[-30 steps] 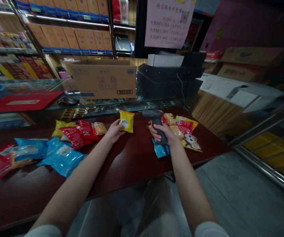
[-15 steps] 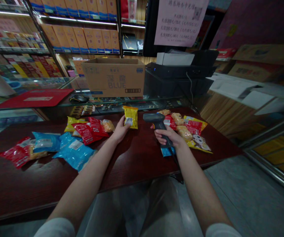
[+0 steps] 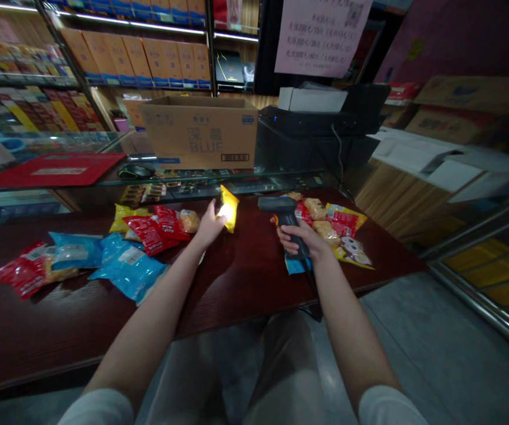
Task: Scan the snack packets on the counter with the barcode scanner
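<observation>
My left hand is closed on a small yellow snack bag, held up above the table and turned partly sideways, with a bright white glow on its face. Wrapped round the handle of a dark barcode scanner is my right hand; the scanner's head points left toward the bag. A blue snack bag lies beneath the right hand. Left of my left hand are red snack bags and a large blue snack bag. By my right wrist lies a yellow bag with a cartoon face.
A dark red-brown table carries the bags in two groups. Behind it, a cardboard box, a computer mouse and a red mat sit on a glass counter. The scanner's cable hangs over the front edge.
The yellow bag has tilted sideways in my left hand and shifted slightly left. A bright light now shows on it. My right hand keeps hold of the scanner. The view has moved slightly.
</observation>
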The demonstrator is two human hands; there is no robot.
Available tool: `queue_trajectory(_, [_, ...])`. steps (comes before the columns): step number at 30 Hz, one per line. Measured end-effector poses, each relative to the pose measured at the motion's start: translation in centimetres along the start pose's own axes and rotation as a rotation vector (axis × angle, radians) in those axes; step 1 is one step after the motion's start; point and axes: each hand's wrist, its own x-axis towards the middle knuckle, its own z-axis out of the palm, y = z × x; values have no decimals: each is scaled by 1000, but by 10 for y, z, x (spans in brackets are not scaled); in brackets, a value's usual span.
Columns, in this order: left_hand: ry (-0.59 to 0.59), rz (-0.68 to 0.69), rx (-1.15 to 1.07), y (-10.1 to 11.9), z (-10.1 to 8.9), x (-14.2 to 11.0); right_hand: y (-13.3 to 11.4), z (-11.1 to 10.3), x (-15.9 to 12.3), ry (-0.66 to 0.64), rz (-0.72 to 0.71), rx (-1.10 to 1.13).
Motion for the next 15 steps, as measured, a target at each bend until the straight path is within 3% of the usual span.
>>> queue_trajectory(5, [144,-32,551,21,-34,-11,-11,-10,-34,168,17,-68])
queue_trajectory(9, [359,270,797,34,-36,-25,-9,-14,-60,238,60,-117])
queue_trajectory(10, [330,356,837,33,-33,-26,-7,-14,-61,244,68,-116])
queue_trajectory(12, [159,464,899,25,-27,-26,-1,-14,-56,252,74,-103])
queue_trajectory(15, [-6,424,953,8,-21,-22,7,-12,-37,237,68,-72])
